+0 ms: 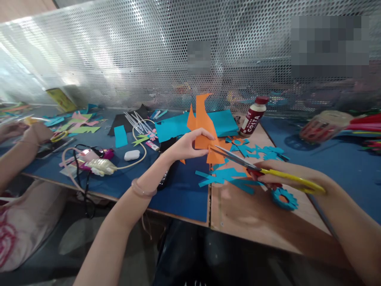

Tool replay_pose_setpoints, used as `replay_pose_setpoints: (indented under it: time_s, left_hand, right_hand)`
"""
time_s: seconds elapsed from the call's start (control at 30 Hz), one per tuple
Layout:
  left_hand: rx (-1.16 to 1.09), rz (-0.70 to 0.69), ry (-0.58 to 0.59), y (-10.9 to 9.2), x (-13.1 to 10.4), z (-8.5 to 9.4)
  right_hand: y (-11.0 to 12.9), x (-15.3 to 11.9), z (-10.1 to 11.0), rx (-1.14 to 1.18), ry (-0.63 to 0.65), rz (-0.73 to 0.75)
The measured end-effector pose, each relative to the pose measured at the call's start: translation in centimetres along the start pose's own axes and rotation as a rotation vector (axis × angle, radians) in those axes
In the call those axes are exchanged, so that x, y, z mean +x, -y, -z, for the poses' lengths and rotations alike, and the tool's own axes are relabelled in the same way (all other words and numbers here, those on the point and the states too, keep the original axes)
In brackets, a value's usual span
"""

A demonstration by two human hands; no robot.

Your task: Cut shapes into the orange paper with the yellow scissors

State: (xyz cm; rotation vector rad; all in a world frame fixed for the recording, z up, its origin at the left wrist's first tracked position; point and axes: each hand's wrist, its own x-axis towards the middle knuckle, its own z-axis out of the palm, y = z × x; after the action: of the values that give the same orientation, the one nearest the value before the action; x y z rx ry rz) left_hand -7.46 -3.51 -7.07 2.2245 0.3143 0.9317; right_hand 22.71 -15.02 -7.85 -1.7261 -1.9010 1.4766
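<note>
My left hand (192, 145) pinches a cut piece of orange paper (202, 113) between thumb and fingers, holding it up above the table. Pointed strips of the paper rise above my fingers, and a lower flap hangs under them. My right hand (276, 171) grips scissors (238, 159) with yellow and red handles. Their blade tips reach the orange paper just right of my left fingertips; whether the paper lies between the blades I cannot tell. Blue paper scraps (226, 176) lie beneath, and a blue fringed paper ring (284, 198) sits by my right hand.
A Costa bottle (253, 117) stands behind the scraps. Blue paper sheets (172, 126) lie at the back, with a white earbud case (131, 155) and cables (139, 161) to the left. A clear jar (326, 125) lies at right. A co-worker's hands (35, 133) are at far left.
</note>
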Motion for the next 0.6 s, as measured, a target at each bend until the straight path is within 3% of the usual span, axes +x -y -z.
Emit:
replay_pose_setpoints:
  time_s: [0.23,0.6]
  left_hand:
    - [0.073,-0.019,0.091,-0.5,0.1,-0.4]
    - [0.021,-0.037,0.265,-1.4,0.1,-1.3]
  right_hand:
    - [-0.1,0.2,0.1,-0.072,0.006,-0.03]
    - [0.8,-0.1,-0.3,-0.113,0.116,-0.038]
